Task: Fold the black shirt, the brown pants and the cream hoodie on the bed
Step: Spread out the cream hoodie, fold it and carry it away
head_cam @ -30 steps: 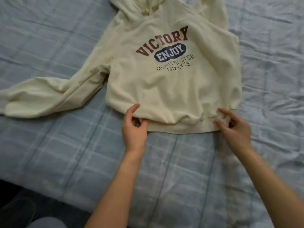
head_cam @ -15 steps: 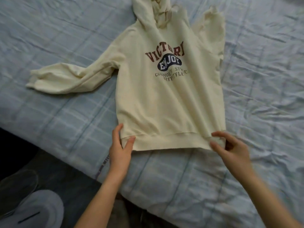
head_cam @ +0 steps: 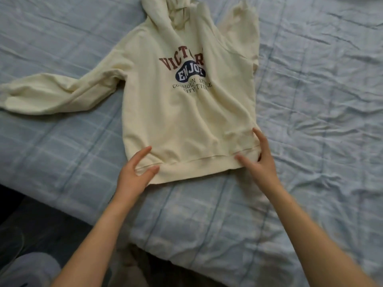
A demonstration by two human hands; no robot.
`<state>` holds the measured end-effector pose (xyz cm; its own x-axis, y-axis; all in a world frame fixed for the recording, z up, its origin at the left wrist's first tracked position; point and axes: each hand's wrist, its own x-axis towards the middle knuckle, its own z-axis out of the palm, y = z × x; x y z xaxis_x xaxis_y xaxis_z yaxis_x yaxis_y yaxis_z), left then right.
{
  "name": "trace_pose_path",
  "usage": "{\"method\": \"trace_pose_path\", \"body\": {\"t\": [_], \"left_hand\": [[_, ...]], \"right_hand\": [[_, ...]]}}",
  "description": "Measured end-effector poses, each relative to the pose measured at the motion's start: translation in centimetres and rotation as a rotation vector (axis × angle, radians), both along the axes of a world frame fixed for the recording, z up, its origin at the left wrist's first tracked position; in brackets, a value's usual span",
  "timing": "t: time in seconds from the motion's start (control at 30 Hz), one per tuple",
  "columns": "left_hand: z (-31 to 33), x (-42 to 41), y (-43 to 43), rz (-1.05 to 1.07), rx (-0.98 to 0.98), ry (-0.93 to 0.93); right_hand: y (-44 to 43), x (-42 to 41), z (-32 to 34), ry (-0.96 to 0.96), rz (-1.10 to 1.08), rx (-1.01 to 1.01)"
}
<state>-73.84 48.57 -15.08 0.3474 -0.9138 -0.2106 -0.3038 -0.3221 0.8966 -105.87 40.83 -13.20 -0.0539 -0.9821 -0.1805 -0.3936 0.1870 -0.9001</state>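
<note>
1. While both hands sit at the bottom edge of the cream hoodie (head_cam: 176, 121), the left hand (head_cam: 134, 175) has its thumb and forefinger spread and nearly straight. They press flat on the cloth at the left corner and grip nothing, with a small ridge of fabric standing between them.
2. The right hand (head_cam: 259, 164) points its forefinger up along the hoodie's right side edge, with its thumb laid on the ribbing. Its other fingers are tucked at the corner and blurred, so I cannot tell whether they grip the cloth or only rest on it.
3. Between the two thumbs runs the hem band (head_cam: 196, 164), slightly tilted and lying flat.
4. Just beyond the fingertips the body of the hoodie lies front up. Farther out, its print (head_cam: 186, 73) is broken by a crease.
5. Past the print, the hood (head_cam: 172, 13) is bunched at the top edge of the view.
6. Well to the left of the left fingers, the left sleeve (head_cam: 51, 94) stretches outward. Above the right fingers, the right sleeve (head_cam: 242, 27) is folded up alongside the body, with its cuff beside the hood.
7. Under everything lies the bed (head_cam: 310, 121), with a pale blue checked cover that is wrinkled to the right of the right hand. Its near edge passes beneath the forearms.
</note>
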Motion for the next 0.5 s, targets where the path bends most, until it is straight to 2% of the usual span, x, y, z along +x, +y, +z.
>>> {"method": "trace_pose_path", "body": {"t": [0.13,0.2,0.27,0.4,0.5], "left_hand": [[1.4,0.3,-0.1,0.012,-0.012,0.005],[2.3,0.2,-0.3,0.034,0.002,0.039],[3.1,0.1,-0.4,0.063,0.013,0.063],[4.1,0.9,1.2,0.069,0.015,-0.006],[3.9,1.9,3.9,0.092,0.088,-0.009]], "right_hand": [[-1.7,-0.3,0.8,-0.254,-0.117,0.144],[-1.7,-0.5,1.4,-0.184,-0.060,0.143],[-1.1,-1.0,2.5,-0.035,-0.013,0.119],[1.3,-2.6,5.1,0.031,-0.011,0.058],[3.3,-5.0,6.2,0.116,-0.052,0.047]]}}
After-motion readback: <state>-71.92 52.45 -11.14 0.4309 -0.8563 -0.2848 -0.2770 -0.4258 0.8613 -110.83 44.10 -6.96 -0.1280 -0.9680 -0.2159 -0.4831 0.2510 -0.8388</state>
